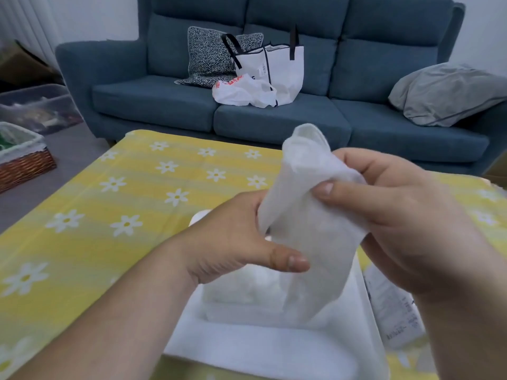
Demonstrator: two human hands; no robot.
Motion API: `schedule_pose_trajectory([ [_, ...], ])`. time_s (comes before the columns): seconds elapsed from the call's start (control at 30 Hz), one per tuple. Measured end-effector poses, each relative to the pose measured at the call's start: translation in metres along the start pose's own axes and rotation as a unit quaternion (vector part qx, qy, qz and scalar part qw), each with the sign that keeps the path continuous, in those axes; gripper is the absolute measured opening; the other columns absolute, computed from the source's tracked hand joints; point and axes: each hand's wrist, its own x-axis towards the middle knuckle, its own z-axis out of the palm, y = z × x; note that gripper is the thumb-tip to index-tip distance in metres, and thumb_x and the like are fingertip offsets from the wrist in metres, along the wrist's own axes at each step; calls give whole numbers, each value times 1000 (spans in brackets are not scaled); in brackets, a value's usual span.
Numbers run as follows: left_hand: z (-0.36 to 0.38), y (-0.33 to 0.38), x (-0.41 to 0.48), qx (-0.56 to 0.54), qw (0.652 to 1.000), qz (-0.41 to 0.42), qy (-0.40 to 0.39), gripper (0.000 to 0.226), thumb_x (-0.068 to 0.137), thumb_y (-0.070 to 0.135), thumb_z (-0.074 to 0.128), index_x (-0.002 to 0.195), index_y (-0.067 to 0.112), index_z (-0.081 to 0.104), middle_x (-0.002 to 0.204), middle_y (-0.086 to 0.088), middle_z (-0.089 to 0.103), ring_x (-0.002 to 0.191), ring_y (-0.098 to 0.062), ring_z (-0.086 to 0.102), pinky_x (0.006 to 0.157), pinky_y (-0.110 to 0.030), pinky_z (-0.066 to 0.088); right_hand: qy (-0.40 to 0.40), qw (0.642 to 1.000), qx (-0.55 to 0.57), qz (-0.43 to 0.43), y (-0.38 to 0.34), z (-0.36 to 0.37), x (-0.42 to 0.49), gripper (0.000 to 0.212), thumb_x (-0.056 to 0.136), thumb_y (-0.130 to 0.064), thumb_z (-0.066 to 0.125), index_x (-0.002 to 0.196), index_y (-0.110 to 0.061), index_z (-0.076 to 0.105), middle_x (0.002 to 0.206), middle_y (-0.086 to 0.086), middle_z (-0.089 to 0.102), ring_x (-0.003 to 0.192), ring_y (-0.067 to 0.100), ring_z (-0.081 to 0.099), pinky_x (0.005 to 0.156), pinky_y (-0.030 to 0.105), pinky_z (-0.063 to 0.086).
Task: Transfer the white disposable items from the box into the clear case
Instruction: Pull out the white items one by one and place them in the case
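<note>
A long white disposable item [310,229], soft like a folded cloth, is held up above the table in both hands. My right hand [406,223] grips its upper part, thumb pressed on the front. My left hand [241,239] holds its left edge, thumb across the lower front. Under it lies a white stack of more such items [247,294] inside a pale container [255,349] at the table's near edge. Whether that container is the box or the clear case, I cannot tell. My hands hide most of its far side.
The table [115,215] wears a yellow cloth with white daisies. A printed white package [392,311] lies right of the container. Behind stands a blue sofa [274,116] with a white tote bag [277,67] and cushions. A wicker basket [24,157] sits on the floor, left.
</note>
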Motion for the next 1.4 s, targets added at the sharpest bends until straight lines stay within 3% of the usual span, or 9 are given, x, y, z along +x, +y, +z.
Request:
schedule_pose_trajectory([
  [0.13, -19, -19, -12, -79, 984, -155, 33, 27, 70, 2, 73, 97, 4, 77, 96, -15, 76, 81, -26, 74, 72, -34, 60, 131, 989, 39, 63, 9, -8, 8, 11, 89, -4, 60, 94, -2, 70, 78, 11, 71, 65, 22, 64, 56, 28, 47],
  [0.27, -43, -28, -20, -68, 963, -233, 118, 18, 71, 11, 75, 89, 9, 76, 84, -12, 74, 64, -21, 69, 63, -30, 52, 210, 957, -45, 195, 46, -19, 11, 10, 87, 3, 62, 91, 3, 71, 77, 14, 71, 59, 23, 64, 43, 28, 53],
  [0.4, -41, -29, -14, 46, 938, -310, 150, 15, 86, 9, 73, 102, 8, 73, 86, -8, 77, 66, -21, 69, 57, -29, 56, 171, 917, -189, 306, 83, -22, 4, 7, 79, 7, 61, 82, 13, 62, 67, 19, 60, 52, 28, 59, 55, 50, 60],
  [0.63, -48, 0, -18, 374, 850, -275, 249, 48, 69, 38, 88, 110, 33, 65, 113, 6, 60, 96, -15, 62, 83, -32, 51, 67, 821, -473, 314, 71, -34, -5, 48, 81, -46, 67, 90, 1, 64, 74, 14, 74, 58, 24, 70, 64, 37, 59],
  [0.73, -34, 8, -19, 446, 834, -286, 157, 64, 68, 43, 87, 124, 44, 55, 125, 9, 45, 103, -14, 56, 85, -29, 48, 71, 787, -550, 270, 61, -44, -8, 36, 85, -49, 66, 107, -21, 65, 89, -5, 70, 79, 13, 66, 72, 32, 55],
  [0.9, -2, -8, -7, 521, 794, -312, 36, 80, 77, 44, 80, 145, 46, 39, 123, 10, 31, 91, -13, 55, 62, -21, 43, -4, 830, -525, 189, 73, -25, -4, 47, 85, -31, 68, 129, -42, 55, 101, -15, 58, 79, 5, 58, 64, 19, 44],
  [1.0, 7, -16, 0, 557, 771, -308, 30, 68, 86, 40, 71, 147, 41, 40, 128, 6, 38, 100, -15, 52, 60, -17, 37, -61, 766, -619, 165, 95, -3, -3, 53, 88, -29, 63, 137, -33, 46, 123, -2, 54, 110, 20, 57, 83, 30, 46],
  [1.13, 17, -34, 6, 565, 772, -291, 8, 48, 90, 26, 65, 135, 30, 54, 134, 0, 49, 118, -15, 54, 82, -20, 41, -104, 708, -673, 187, 116, 19, -2, 35, 90, -19, 60, 122, -17, 47, 115, 6, 59, 105, 26, 61, 70, 31, 38],
  [1.4, 13, -59, 14, 525, 784, -330, -6, 43, 85, 20, 66, 126, 27, 54, 126, 1, 58, 105, -21, 62, 75, -26, 49, -141, 745, -597, 262, 135, 21, 9, 46, 88, -12, 54, 130, -10, 36, 109, 13, 63, 95, 29, 58, 55, 29, 35],
])
